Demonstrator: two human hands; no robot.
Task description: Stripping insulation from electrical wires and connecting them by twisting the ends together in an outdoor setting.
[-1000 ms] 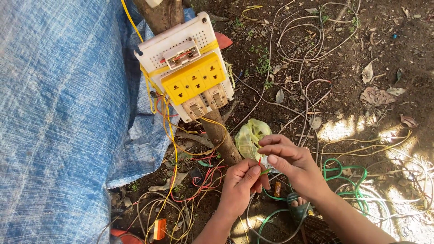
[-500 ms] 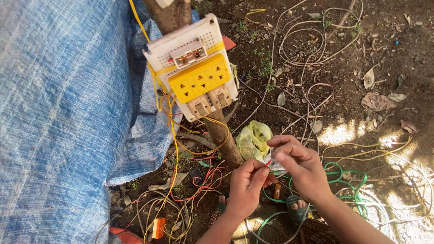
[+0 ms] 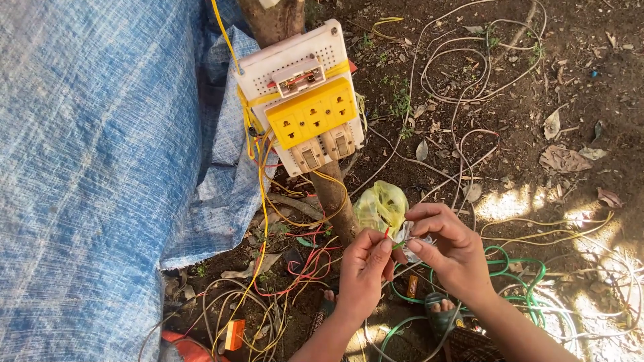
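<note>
Both hands meet low in the head view, just in front of the wooden post. Left hand (image 3: 362,275) pinches a thin wire end between thumb and forefinger, its fingertips (image 3: 384,247) pointing up and to the right. Right hand (image 3: 446,248) comes from the other side, fingers curled and pressed together on the same thin wire (image 3: 388,234), which shows a small red tip between the two hands. So this wire lies directly between the hands, touching both, and its short visible part stands nearly upright; neither hand is clearly nearer.

Just behind the fingers lies a crumpled yellow-green plastic bag (image 3: 381,204), soft and shiny. Above it, fixed on the wooden post (image 3: 332,194), sits a white perforated board with a yellow socket block (image 3: 312,117) and two beige switches; yellow and red wires hang down from it. Green cable (image 3: 513,268) curls on the dry soil near the right wrist. A blue woven tarpaulin (image 3: 87,174), rough and wrinkled, covers the left side
</note>
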